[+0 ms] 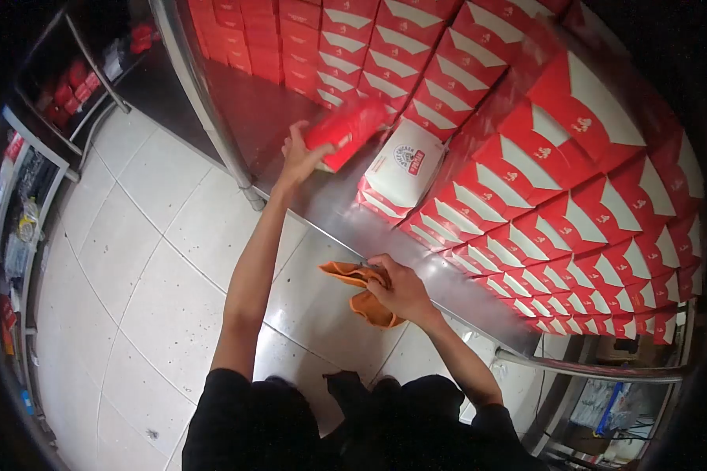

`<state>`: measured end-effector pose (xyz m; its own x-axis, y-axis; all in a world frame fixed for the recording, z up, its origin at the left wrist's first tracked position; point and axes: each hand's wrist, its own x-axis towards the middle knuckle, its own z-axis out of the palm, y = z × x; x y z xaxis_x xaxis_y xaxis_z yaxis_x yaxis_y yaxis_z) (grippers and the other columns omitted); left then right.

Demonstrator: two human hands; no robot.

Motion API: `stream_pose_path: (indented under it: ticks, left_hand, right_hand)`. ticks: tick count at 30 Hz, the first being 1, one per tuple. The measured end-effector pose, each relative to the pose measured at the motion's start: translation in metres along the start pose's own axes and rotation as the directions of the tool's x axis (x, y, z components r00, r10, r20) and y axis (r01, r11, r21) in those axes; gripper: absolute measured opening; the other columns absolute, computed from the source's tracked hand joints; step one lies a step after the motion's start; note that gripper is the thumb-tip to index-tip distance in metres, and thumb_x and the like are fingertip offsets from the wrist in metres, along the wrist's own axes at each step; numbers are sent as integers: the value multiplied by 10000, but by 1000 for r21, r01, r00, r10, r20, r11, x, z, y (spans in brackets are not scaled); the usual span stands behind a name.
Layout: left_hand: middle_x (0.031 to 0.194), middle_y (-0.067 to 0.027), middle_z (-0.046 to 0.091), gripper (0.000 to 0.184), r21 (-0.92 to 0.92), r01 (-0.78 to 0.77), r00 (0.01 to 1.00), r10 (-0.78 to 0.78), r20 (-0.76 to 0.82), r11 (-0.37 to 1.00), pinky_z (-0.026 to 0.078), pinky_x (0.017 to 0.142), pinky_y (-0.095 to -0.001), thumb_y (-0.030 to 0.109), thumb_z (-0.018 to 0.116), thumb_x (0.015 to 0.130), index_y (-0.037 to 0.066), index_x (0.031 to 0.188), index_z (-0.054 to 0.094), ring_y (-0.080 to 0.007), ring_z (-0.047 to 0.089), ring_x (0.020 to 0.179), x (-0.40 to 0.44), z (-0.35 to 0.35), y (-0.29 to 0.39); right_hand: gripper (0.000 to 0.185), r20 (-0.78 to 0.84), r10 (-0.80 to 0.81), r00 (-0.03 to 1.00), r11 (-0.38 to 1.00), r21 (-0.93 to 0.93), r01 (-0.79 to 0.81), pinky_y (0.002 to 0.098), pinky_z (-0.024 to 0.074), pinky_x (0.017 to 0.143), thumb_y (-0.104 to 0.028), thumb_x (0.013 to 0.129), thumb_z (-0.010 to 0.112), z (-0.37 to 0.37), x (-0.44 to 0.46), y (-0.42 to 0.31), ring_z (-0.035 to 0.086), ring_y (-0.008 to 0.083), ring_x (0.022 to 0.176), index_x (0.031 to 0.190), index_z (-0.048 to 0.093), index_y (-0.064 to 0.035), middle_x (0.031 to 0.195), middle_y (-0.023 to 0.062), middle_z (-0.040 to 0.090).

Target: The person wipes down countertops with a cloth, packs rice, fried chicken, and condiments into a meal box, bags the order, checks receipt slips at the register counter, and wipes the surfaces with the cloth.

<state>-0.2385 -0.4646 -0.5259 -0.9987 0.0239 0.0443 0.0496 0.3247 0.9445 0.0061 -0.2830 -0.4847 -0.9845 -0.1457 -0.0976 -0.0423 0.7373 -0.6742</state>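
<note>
Over the metal shelf, my left hand (300,157) grips one end of a red box (346,135), which is blurred by motion. My right hand (401,289) is closed on an orange cloth (375,308), whose folds hang over the tiled floor in front of the shelf edge. Between the red box and the tall stacks, a box with a white printed top (403,166) sits on the shelf. Rows of stacked red and white boxes (518,184) rise to the right of it.
Plain red boxes (251,39) are stacked at the back of the metal shelf (322,206). A metal post (204,102) stands at the shelf's left corner. Racks with packed goods (27,228) line the left side, and a lower shelf with items (605,404) is at the bottom right.
</note>
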Motion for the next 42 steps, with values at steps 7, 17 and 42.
stream_pose_path:
  ticks: [7, 17, 42]
  left_hand:
    - [1293, -252, 253, 824, 365, -280, 953, 302, -3, 888, 256, 910, -561, 531, 667, 583, 122, 1239, 385, -426, 249, 1171, -77, 43, 133]
    - [1137, -195, 410, 646, 548, -589, 533, 795, -288, 594, 326, 882, -466, 484, 565, 751, 43, 1194, 398, -338, 396, 1043, -75, -53, 159]
    - [922, -194, 566, 499, -281, -514, 858, 481, -182, 810, 461, 645, -373, 159, 624, 753, 55, 1144, 333, -321, 590, 799, 5, -216, 154]
  right_hand:
    - [224, -225, -159, 961, 987, -33, 155, 372, 469, 694, -145, 792, 525, 52, 53, -7, 587, 315, 761, 984, 450, -56, 936, 148, 579]
    - [349, -818, 407, 408, 878, 226, -423, 412, 374, 854, -283, 822, 506, 102, 189, -117, 491, 274, 1012, 1091, 491, -61, 1038, 143, 542]
    - [468, 273, -749, 603, -632, -23, -775, 425, 325, 910, -303, 830, 491, 181, 233, -36, 440, 259, 1071, 1195, 413, -21, 1192, 155, 452]
